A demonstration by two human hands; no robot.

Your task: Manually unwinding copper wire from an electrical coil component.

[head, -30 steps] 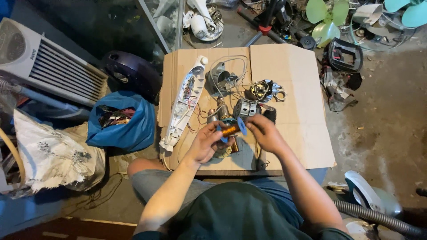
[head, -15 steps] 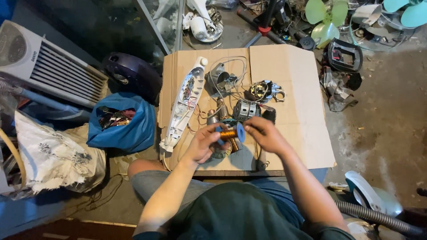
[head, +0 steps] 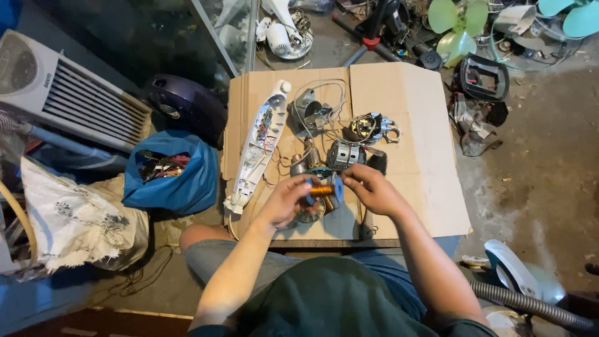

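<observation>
Copper coil spool [head: 322,191] is pinched at its ends between both hands' closed fingers, left hand [head: 286,203] and right hand [head: 369,189].

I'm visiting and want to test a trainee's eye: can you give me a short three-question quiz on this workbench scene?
1. True or false: both hands hold the copper coil.
2. What lies under the parts: A cardboard sheet, B metal tray, C cloth?
3. Which side of the cardboard is the blue bag on?

Key:
1. True: left hand and right hand grip its blue ends.
2. A.
3. The person's left.
</observation>
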